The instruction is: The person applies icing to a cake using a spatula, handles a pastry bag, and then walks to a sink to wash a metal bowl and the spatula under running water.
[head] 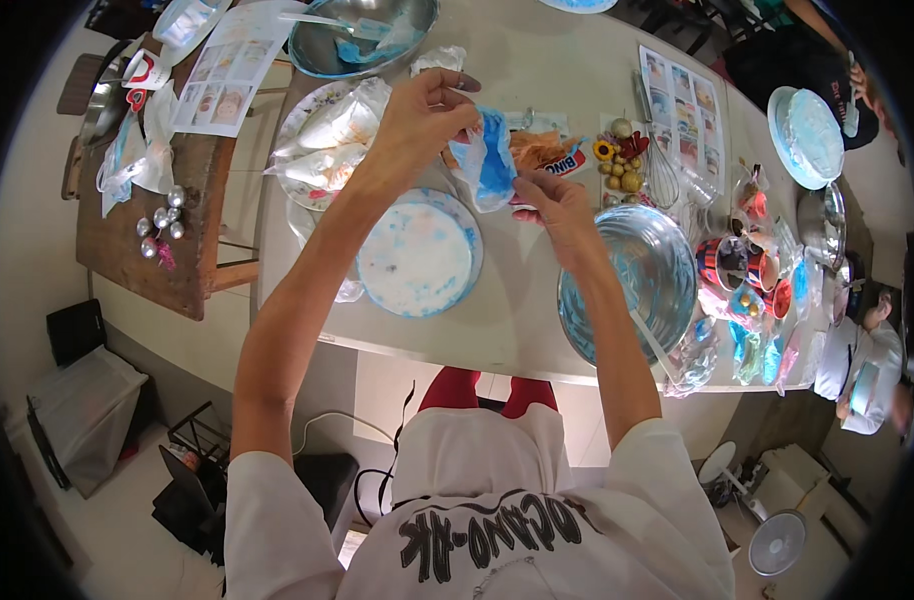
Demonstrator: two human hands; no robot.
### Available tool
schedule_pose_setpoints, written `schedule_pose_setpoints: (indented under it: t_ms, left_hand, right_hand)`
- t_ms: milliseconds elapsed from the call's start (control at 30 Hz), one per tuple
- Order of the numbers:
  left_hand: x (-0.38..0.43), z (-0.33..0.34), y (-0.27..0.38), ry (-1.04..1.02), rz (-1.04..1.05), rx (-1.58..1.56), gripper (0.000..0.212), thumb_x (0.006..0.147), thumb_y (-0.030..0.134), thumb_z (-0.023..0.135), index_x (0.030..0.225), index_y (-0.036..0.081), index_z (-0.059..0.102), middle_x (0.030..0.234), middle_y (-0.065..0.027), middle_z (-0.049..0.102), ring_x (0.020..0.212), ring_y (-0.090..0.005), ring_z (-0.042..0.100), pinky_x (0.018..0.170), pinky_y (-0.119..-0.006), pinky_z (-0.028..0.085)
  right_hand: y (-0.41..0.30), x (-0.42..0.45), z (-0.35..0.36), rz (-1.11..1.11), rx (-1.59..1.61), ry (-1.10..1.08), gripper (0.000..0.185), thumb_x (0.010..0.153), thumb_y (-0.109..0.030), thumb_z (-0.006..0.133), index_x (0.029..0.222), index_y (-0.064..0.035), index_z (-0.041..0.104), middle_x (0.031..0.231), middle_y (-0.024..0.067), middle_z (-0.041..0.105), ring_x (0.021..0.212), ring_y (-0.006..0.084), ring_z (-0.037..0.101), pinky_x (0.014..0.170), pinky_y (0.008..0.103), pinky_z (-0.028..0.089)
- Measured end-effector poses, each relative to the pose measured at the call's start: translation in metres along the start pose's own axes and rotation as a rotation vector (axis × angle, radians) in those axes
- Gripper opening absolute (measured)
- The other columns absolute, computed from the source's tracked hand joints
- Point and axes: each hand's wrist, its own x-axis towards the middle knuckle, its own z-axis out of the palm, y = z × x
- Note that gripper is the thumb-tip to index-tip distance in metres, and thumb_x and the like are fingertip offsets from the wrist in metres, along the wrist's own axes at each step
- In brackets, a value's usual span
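Between my hands hangs a clear plastic piping bag with blue icing (494, 161). My left hand (445, 105) pinches its upper left edge, and my right hand (550, 199) holds its lower right edge. Below and to the left of the bag sits a round white-frosted cake with blue patches (415, 255). A floral plate (288, 135) with filled piping bags (344, 131) lies left of my left forearm. Under my right forearm stands a steel mixing bowl (674, 259) smeared with blue icing, a spatula (652, 345) leaning in it.
Another steel bowl (314, 45) with a spatula is at the back left. A balloon whisk (661, 169), gold ornaments (631, 181) and a picture sheet (682, 97) lie right of centre. Cups and bags crowd the right side. Two people are at the right; one is near a blue cake (813, 135).
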Motion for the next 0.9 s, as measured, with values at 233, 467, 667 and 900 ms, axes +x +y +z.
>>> schedule_pose_setpoints:
  t_ms: [233,467,667,900]
  left_hand:
    - [0.001,0.012,-0.017,0.007,-0.125,-0.004,0.035,0.071,0.009,0.057,0.103,-0.004,0.052,0.078,-0.0073,0.059,0.072,-0.0119,0.058,0.066,-0.023,0.048]
    - [-0.017,0.046,-0.044,0.133,-0.025,0.183,0.029,0.069,0.009,0.058,0.096,-0.002,0.056,0.074,-0.0087,0.059,0.067,-0.0125,0.057,0.060,-0.024,0.048]
    - [-0.044,0.072,-0.063,0.198,-0.005,0.158,0.025,0.070,0.006,0.057,0.094,-0.001,0.055,0.076,-0.0097,0.059,0.067,-0.0133,0.055,0.060,-0.026,0.048]
    - [-0.061,0.076,-0.073,0.253,0.104,0.189,0.023,0.071,-0.004,0.054,0.093,0.002,0.054,0.086,-0.0084,0.057,0.070,-0.0183,0.056,0.061,-0.030,0.051]
  right_hand:
    - [0.025,0.015,-0.006,-0.036,-0.015,-0.032,0.022,0.078,-0.015,0.061,0.092,0.0019,0.062,0.078,0.0056,0.062,0.069,0.0103,0.056,0.062,0.0237,0.045]
    - [0.021,0.034,-0.033,0.020,-0.360,-0.095,0.019,0.079,-0.015,0.057,0.089,0.0003,0.063,0.075,0.0046,0.062,0.067,0.0101,0.056,0.060,0.0238,0.045]
    - [-0.049,0.046,-0.047,0.026,-0.775,-0.258,0.025,0.077,-0.022,0.058,0.091,-0.0011,0.064,0.073,0.0064,0.062,0.066,0.0116,0.057,0.059,0.0257,0.046]
    - [-0.016,0.160,0.061,-0.703,-1.042,-0.448,0.021,0.072,-0.016,0.056,0.089,-0.0064,0.065,0.075,0.0110,0.061,0.071,0.0232,0.056,0.065,0.0344,0.045]
